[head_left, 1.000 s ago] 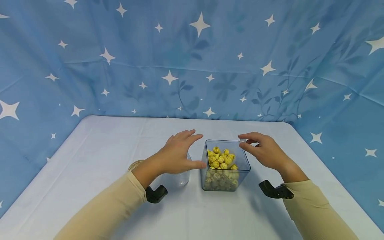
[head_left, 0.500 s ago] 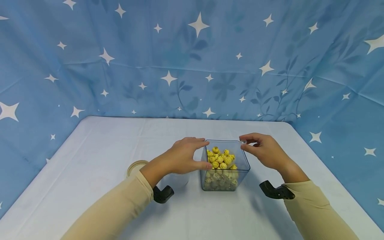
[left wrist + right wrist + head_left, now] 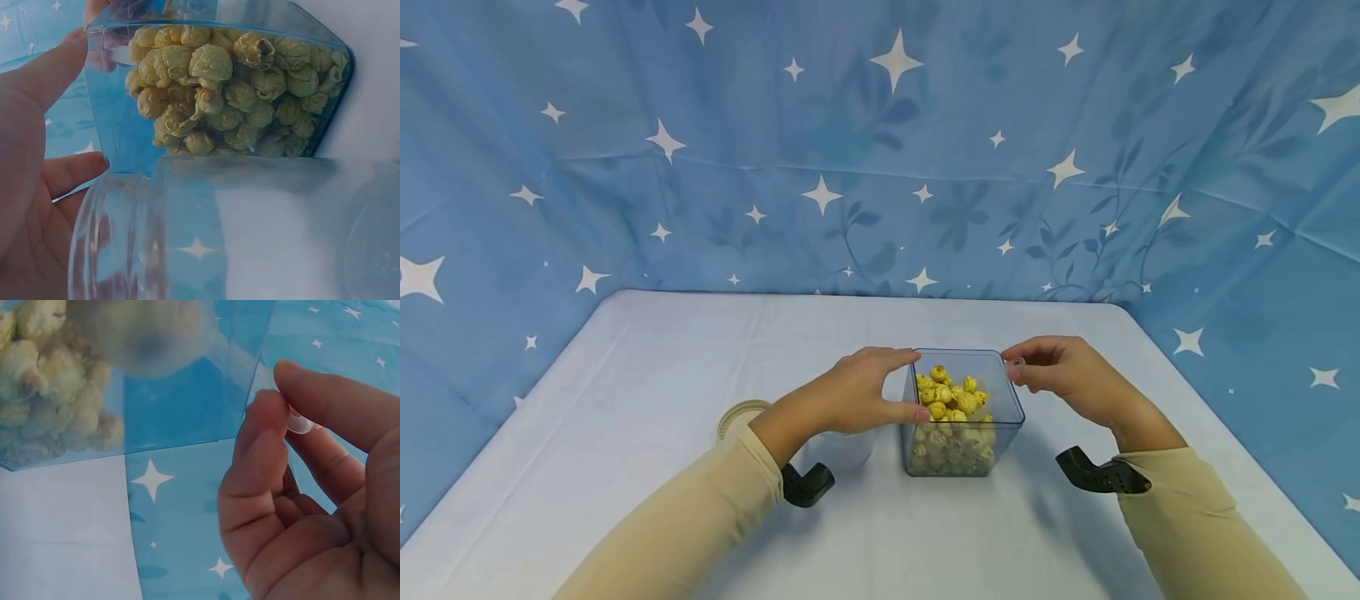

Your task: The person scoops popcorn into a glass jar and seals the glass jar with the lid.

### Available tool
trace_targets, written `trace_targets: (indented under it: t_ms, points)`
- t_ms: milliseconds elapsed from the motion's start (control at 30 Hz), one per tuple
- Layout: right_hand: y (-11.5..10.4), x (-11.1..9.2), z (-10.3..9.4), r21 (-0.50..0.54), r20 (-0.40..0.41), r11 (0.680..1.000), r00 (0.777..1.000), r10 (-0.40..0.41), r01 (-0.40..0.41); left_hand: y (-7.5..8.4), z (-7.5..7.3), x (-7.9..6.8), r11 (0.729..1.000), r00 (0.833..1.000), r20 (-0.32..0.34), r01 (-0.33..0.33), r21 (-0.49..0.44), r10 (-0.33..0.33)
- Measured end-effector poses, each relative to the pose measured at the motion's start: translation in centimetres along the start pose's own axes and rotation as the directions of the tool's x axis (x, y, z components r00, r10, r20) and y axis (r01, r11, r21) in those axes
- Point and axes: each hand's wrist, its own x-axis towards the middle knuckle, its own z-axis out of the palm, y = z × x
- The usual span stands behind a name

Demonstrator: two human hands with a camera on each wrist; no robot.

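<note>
A clear square container (image 3: 1011,408) of yellow popcorn (image 3: 958,400) stands on the table. My left hand (image 3: 857,392) holds its left side, thumb at the near rim and fingertips at the far left corner. At the right rim, my right hand (image 3: 1067,375) pinches a small clear rounded piece (image 3: 300,424) between thumb and fingers; it looks like the end of a clear handle, the rest hidden by the fingers. A blurred rounded shape (image 3: 147,337) shows through the container wall. Under my left wrist stands a clear threaded jar (image 3: 119,237) without a lid.
A round gold-rimmed lid (image 3: 741,412) lies on the white table (image 3: 655,375) left of the jar, partly behind my left forearm. A blue curtain (image 3: 730,125) with white stars hangs along the table's back and sides.
My left hand has moved right from over the jar to the container's rim. The right hand has shifted slightly right, and some popcorn in the container has moved.
</note>
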Motion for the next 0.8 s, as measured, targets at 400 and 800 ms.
trace_targets:
  t_ms: [400,800]
  points:
    - [-0.25,-0.13,0.05,0.009,0.016,1.0,0.999,-0.028,0.028,0.27,-0.4,0.31,0.998,0.999,0.002,0.033,0.056,-0.033]
    - [0.01,-0.35,0.87,-0.007,-0.072,1.0,0.997,-0.019,0.018,0.35,-0.52,0.45,0.997,0.999,0.01,0.033,0.063,-0.034]
